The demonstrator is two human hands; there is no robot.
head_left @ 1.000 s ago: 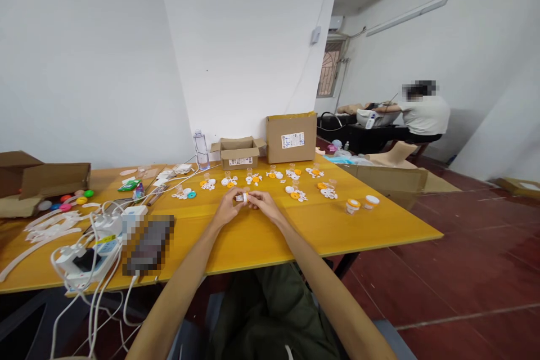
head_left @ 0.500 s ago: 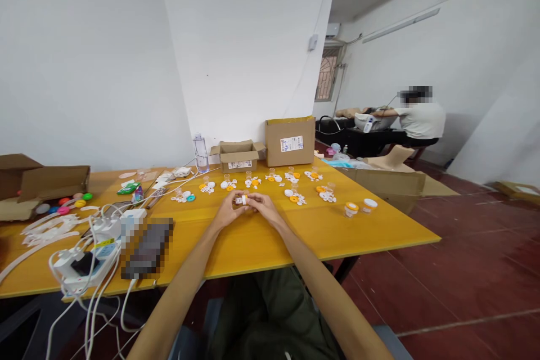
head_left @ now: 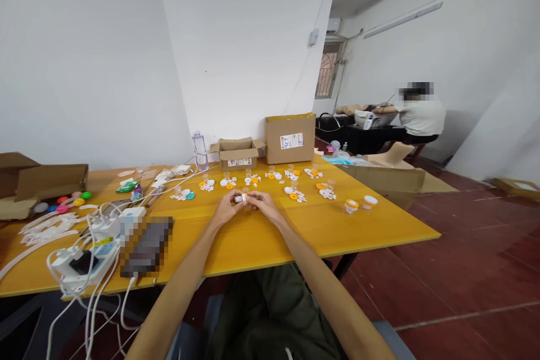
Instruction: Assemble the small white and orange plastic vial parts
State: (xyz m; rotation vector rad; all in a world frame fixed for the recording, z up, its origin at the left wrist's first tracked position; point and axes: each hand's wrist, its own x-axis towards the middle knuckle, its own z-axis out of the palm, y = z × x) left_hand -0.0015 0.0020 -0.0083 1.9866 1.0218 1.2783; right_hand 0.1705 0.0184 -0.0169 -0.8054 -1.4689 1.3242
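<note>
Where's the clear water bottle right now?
In the head view, the water bottle stands upright at the table's far edge by the wall, just left of the small open cardboard box.

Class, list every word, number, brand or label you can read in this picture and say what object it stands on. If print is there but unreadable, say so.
No text can be read.
Large cardboard box: white label with blue print, too small to read.
Small open box: white label on the front, blurred.
Small white container held between the left hand and right hand: dark marks, too small to read.
</note>
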